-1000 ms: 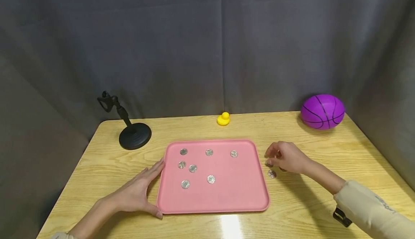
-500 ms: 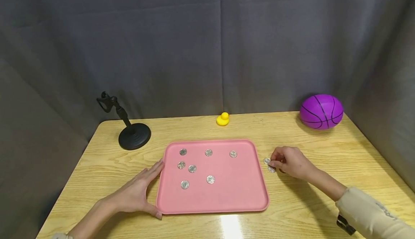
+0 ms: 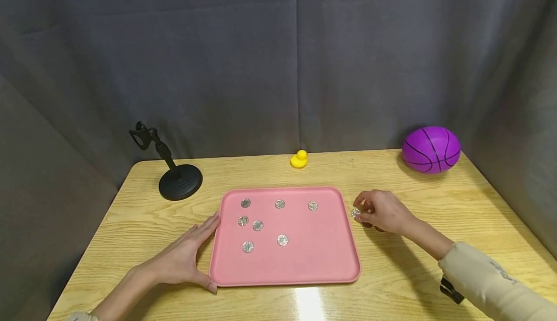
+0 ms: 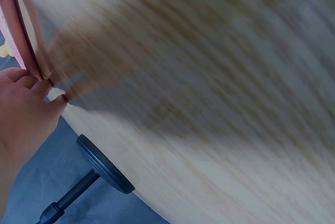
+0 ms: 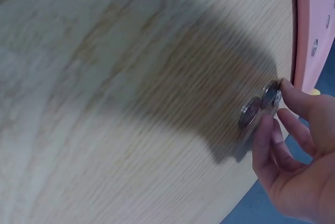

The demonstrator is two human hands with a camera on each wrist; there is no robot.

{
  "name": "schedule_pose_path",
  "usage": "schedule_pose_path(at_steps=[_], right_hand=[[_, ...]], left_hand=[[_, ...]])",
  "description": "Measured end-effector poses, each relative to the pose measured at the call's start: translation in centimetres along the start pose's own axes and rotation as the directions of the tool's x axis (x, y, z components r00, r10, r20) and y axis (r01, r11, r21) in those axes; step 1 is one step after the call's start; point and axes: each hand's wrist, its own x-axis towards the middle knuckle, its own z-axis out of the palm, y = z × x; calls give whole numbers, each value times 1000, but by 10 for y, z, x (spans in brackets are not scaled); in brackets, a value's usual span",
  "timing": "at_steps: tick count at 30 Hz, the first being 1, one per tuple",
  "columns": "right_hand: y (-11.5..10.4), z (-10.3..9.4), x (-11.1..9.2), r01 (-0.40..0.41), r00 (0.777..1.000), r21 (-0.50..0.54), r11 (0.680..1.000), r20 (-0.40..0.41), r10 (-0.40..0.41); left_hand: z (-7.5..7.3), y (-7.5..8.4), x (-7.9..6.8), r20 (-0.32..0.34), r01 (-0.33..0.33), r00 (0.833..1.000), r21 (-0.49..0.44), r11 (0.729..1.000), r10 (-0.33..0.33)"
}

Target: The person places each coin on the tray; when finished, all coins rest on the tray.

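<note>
A pink tray lies on the table with several silver coins spread over its left half and along its far side. Against its left edge rests my left hand, fingers straight and spread from the thumb. Right of the tray, low over the wood, my right hand pinches a coin between thumb and fingers. Another coin lies right beside it in the right wrist view. From the head view, the curled fingers partly hide the coins beneath them.
A black stand with a round base is at the back left. A yellow rubber duck sits behind the tray, and a purple ball near the back right corner. Grey curtains surround the table.
My right hand draws back to the right, then returns left toward the tray. The coin at its fingertips now sits slightly farther left and back. My left hand stays put.
</note>
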Motion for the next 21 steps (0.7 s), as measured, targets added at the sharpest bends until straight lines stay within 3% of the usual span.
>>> schedule_pose_path(at_steps=[2,5,9,15,18,21], right_hand=[[-2,0,3,45,999,-29,999,3,-45],[-4,2,6,51,999,-43,998,7,-51],[-7,2,8,11,1000,-79,997,20,-9],[-7,0,10,-64,990,-144,988,115,81],[-7,-2,10,-57,986,-167,984,146,82],[-4,-4,11,-36,990,-163,986,127,57]], left_hand=[[0,0,0,2,-1,1000,2,1000,1],[0,0,0,2,-2,1000,8,1000,2],[0,-1,0,0,1,1000,6,1000,-1],[1,-2,0,1,0,1000,3,1000,0],[1,-3,0,-4,-9,1000,7,1000,9],[0,-2,-1,-9,-15,1000,8,1000,15]])
